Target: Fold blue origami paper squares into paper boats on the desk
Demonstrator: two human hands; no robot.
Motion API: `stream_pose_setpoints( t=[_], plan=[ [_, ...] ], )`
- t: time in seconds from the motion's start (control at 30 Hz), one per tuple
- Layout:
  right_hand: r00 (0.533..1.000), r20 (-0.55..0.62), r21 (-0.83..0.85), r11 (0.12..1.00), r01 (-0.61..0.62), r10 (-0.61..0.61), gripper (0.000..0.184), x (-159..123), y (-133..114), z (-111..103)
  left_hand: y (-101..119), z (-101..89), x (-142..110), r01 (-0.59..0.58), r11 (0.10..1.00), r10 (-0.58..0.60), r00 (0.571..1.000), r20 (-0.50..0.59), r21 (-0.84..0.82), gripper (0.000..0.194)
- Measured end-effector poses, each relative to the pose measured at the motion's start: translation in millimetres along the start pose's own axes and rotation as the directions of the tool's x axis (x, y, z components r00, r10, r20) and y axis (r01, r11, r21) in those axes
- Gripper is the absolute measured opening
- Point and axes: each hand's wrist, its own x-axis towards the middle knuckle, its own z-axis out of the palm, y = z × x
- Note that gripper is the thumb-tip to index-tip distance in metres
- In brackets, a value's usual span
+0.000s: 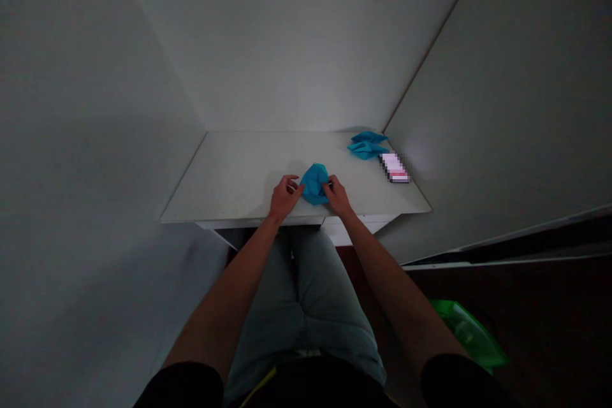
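A piece of folded blue paper (314, 183) with several creases and an angular outline is held just over the white table, near its front edge. My right hand (337, 195) pinches its right side between thumb and curled fingers. At the paper's left edge is my left hand (285, 195), with bent fingers and the thumb against the paper; the underside of this grip is hidden. Two more folded blue paper pieces, one in front (366, 150) and one behind (368, 137), lie close together toward the back right of the table.
The white table (229, 172) meets walls at the back and both sides. A phone (394, 167) with a lit, blurred screen lies at its right edge. Below right, a green translucent plastic container (468, 331) stands on the dark floor.
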Motion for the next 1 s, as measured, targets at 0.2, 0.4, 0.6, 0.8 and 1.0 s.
stream_pose_setpoints(
  t=[0.2, 0.4, 0.6, 0.8, 1.0],
  plan=[
    [0.998, -0.040, 0.054, 0.998, -0.043, 0.045, 0.041, -0.7, -3.1, -1.6, -2.2, 0.6, 1.1, -0.013, 0.999, 0.011, 0.996, 0.083, 0.030, 0.032],
    [0.997, -0.062, 0.103, 0.994, -0.042, 0.049, 0.047, -1.0, 0.8, 1.2, -0.6, 0.2, -0.4, 0.001, 0.999, -0.004, 0.996, 0.089, 0.040, 0.040],
    [0.993, -0.119, 0.055, 0.998, -0.014, 0.021, 0.046, -1.3, 2.4, 0.7, 2.3, 0.8, -4.6, -0.128, 0.975, 0.078, 0.963, 0.259, 0.181, 0.041],
    [0.996, -0.066, 0.114, 0.993, -0.044, 0.052, 0.047, -3.0, -0.8, 1.5, -2.5, 3.1, -0.6, -0.029, 0.999, 0.023, 0.979, 0.201, 0.028, 0.038],
    [0.999, -0.033, 0.085, 0.996, -0.016, 0.019, 0.042, -5.4, -3.6, -0.4, 1.7, 3.4, -3.9, -0.092, 0.977, 0.048, 0.975, 0.219, 0.193, 0.046]
  ],
)
